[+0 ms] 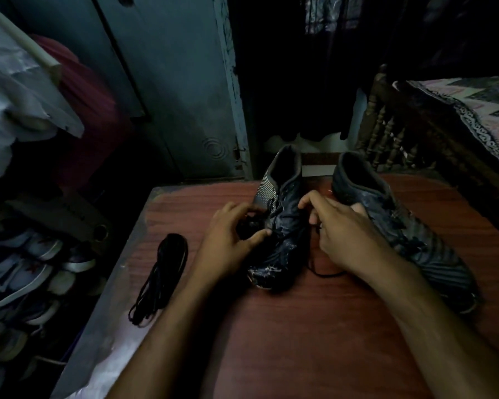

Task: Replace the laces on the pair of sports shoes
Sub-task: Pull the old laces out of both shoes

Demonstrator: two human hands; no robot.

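Pinching black lace at either side of the dark, scuffed sports shoe (280, 226) on the reddish wooden table (314, 341), the left hand (231, 240) and right hand (343, 234) flank it; a coiled black spare lace (162, 277) lies left.

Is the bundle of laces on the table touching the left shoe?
Apart. The head view shows bare table between the lace bundle and the left shoe; the left hand lies between them.
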